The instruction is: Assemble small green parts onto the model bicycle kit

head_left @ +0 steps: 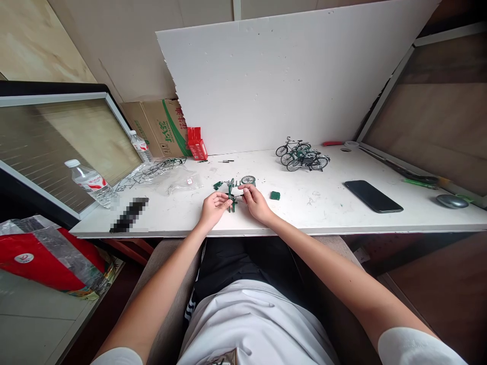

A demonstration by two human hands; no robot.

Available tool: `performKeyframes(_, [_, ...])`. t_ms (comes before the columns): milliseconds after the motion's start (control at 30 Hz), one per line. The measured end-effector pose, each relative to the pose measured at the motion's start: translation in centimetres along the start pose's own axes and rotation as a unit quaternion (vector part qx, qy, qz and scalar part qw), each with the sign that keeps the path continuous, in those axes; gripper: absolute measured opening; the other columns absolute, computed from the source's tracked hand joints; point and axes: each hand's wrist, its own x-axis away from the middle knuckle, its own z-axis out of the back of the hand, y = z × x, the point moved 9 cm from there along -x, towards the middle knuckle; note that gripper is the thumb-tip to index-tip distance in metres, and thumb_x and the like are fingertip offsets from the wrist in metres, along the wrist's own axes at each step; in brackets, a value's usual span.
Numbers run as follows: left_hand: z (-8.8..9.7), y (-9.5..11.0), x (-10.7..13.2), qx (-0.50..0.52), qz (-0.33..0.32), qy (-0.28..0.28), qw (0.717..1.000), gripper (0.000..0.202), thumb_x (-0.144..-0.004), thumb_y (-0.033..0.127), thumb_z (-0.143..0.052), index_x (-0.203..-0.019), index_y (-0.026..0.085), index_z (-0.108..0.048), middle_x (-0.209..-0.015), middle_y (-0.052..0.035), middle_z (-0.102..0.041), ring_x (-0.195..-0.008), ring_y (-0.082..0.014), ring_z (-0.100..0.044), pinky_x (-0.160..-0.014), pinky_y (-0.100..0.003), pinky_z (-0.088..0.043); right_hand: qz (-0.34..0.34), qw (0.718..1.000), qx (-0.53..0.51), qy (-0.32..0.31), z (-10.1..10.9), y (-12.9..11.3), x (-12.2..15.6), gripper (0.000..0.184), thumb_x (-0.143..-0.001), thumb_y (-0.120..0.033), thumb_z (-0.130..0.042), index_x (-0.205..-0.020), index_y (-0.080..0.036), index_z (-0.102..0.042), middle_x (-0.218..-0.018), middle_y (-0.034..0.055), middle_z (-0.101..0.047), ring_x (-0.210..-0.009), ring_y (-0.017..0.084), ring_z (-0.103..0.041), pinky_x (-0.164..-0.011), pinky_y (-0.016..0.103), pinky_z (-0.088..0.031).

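In the head view my left hand (216, 207) is closed near the table's front edge, thumb and fingers pinching a small green model bicycle frame (232, 204). Just to its right, my right hand (258, 204) is also closed, with a thin dark rod (239, 196) reaching from its fingertips to the frame. I cannot make out what kind of rod it is. Beyond my fingers lies a small spoked wheel (248, 180) beside loose green parts (217, 186). A green rectangular piece (275, 195) rests to the right of my right hand.
Several finished model bicycles (300, 154) stand at the back. Black part frames (155, 170), plastic bags (184, 182) and water bottles (91, 182) occupy the left. A red box (198, 144) is behind. To the right are a phone (373, 196) and a computer mouse (452, 201).
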Motion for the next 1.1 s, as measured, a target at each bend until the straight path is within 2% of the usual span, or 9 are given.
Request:
performKeyframes(167, [0.0, -0.1, -0.1, -0.006, -0.002, 0.000, 1.000, 0.045, -0.071, 0.041, -0.094, -0.093, 0.017, -0.065, -0.082, -0.0039, -0.072, -0.072, -0.0178, -0.074, -0.074, -0.034, -0.061, 0.004, 1.000, -0.002, -0.001, -0.1, 0.6, -0.1, 0.045, -0.108, -0.061, -0.045, -0.133, -0.025, -0.056, -0.081, 0.0001, -0.054, -0.071, 0.020, -0.052, -0.071, 0.034, -0.046])
performKeyframes(500, [-0.2, -0.1, -0.1, -0.011, -0.009, -0.005, 1.000, 0.044, -0.072, 0.043, -0.094, -0.095, 0.017, -0.065, -0.085, -0.0060, -0.074, -0.074, -0.0183, -0.074, -0.075, -0.034, -0.060, -0.009, 1.000, 0.009, -0.001, 0.0, 0.8, 0.0, 0.029, -0.108, -0.038, -0.042, -0.130, -0.025, -0.053, -0.082, -0.0015, -0.051, -0.072, 0.019, -0.051, -0.073, 0.034, -0.043])
performKeyframes(800, [-0.3, 0.2, 0.1, -0.010, -0.005, -0.008, 1.000, 0.042, -0.075, 0.042, -0.092, -0.096, 0.017, -0.066, -0.085, -0.0068, -0.075, -0.076, -0.0179, -0.073, -0.075, -0.033, -0.059, -0.015, 0.999, 0.025, 0.019, 0.4, 0.8, -0.1, 0.027, -0.103, -0.034, -0.045, -0.126, -0.025, -0.054, -0.087, -0.0003, -0.053, -0.077, 0.020, -0.053, -0.075, 0.034, -0.044])
performKeyframes(967, [-0.2, 0.3, 0.1, -0.022, -0.003, -0.001, 1.000, 0.039, -0.076, 0.041, -0.090, -0.097, 0.017, -0.067, -0.084, -0.0068, -0.075, -0.076, -0.0178, -0.072, -0.071, -0.030, -0.056, -0.041, 0.998, 0.026, 0.050, 1.0, 0.7, 0.1, 0.029, -0.104, -0.037, -0.042, -0.127, -0.023, -0.053, -0.086, -0.0001, -0.053, -0.074, 0.019, -0.053, -0.075, 0.035, -0.045])
performKeyframes(1100, [-0.1, 0.2, 0.0, -0.023, -0.005, 0.001, 1.000, 0.038, -0.076, 0.037, -0.090, -0.098, 0.016, -0.067, -0.085, -0.0069, -0.074, -0.076, -0.0176, -0.072, -0.071, -0.030, -0.056, -0.034, 0.997, 0.030, 0.062, 1.2, 0.6, 0.0, 0.027, -0.104, -0.037, -0.044, -0.126, -0.023, -0.053, -0.091, 0.0020, -0.057, -0.080, 0.020, -0.056, -0.079, 0.035, -0.047])
